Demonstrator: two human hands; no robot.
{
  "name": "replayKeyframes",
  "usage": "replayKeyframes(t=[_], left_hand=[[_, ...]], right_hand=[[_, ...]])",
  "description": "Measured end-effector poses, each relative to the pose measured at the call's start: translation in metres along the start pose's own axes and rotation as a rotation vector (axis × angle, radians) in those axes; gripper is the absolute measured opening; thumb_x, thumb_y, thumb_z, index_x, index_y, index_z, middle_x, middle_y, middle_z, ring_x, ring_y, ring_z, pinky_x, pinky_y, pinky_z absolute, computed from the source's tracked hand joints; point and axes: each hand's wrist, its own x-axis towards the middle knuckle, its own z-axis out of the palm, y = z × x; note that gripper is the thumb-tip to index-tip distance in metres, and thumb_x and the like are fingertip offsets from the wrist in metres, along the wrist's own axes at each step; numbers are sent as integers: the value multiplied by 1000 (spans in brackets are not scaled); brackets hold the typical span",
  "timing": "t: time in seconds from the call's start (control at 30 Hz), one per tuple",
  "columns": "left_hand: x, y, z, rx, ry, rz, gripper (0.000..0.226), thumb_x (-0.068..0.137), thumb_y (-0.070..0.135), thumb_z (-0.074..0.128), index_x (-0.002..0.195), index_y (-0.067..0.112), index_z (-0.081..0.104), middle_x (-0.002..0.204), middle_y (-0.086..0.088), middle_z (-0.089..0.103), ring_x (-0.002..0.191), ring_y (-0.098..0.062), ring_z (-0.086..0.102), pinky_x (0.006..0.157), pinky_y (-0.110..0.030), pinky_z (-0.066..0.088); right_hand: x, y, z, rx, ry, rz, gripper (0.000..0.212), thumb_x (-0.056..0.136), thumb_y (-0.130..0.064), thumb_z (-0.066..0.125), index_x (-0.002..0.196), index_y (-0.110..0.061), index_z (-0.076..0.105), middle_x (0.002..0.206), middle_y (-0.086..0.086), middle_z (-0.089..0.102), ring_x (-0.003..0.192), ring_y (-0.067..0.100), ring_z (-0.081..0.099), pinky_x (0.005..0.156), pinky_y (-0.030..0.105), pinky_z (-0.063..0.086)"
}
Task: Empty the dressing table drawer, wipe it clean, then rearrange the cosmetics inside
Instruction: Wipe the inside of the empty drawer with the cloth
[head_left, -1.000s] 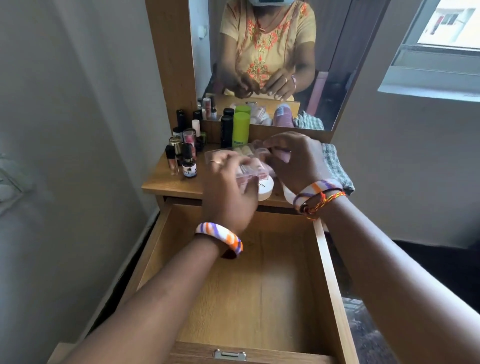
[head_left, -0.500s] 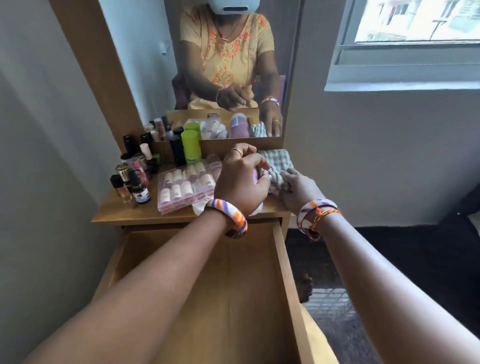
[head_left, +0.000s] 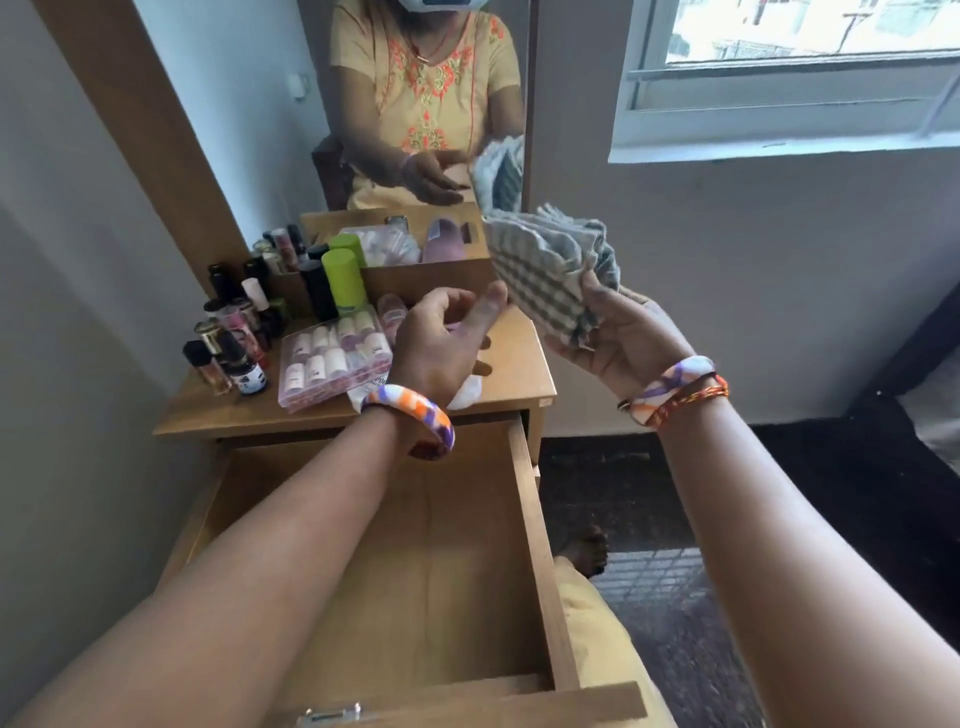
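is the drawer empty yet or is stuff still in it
Empty, as far as shows. The drawer is pulled open and only its bare wooden floor appears; the forearms hide part of it. The cosmetics stand on the tabletop.

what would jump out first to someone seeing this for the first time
The checked cloth, bunched and held up in the right hand above the table's right end, draws the eye first. Below gapes the pulled-out drawer, bare wood inside. At the table's left crowd the bottles and a clear case of small vials.
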Motion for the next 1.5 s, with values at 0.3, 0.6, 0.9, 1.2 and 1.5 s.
replayKeyframes(t=[0.3,0.6,0.9,1.2,1.5], left_hand=[[-45,-16,-59,-639,-186,-135,10,88,14,58,90,14,68,84,-1,76,80,-15,73,79,-35,59],[-81,-88,-103,-637,-398,-384,19,58,19,78,74,10,76,75,-7,75,70,-17,73,61,-28,59],[-92,-112,-121,-331,-274,-574,72,49,29,90,106,-4,62,101,-21,70,94,-30,69,91,-44,54],[-75,-141,-144,390,162,-283,13,75,3,70,87,8,66,81,-7,62,82,-20,55,77,-28,45],[-62,-143,-164,856,384,-430,54,80,19,63,127,1,43,136,-24,41,129,-40,35,106,-46,32]], right_hand=[[-33,29,19,-76,-449,121,49,53,-24,87,97,-7,73,90,8,75,82,18,72,76,34,59],[-71,76,35,-141,-605,442,61,45,-27,92,99,-9,71,91,6,75,81,16,73,69,30,59],[-63,109,50,-480,-354,638,25,75,6,64,98,-4,63,100,12,68,86,22,69,90,40,53],[-53,134,66,-1800,-93,302,42,79,-14,66,118,-4,55,102,11,61,98,31,60,91,38,46],[-54,204,136,-1972,-730,368,77,88,-46,55,149,-35,11,156,20,11,141,43,18,112,52,30]])
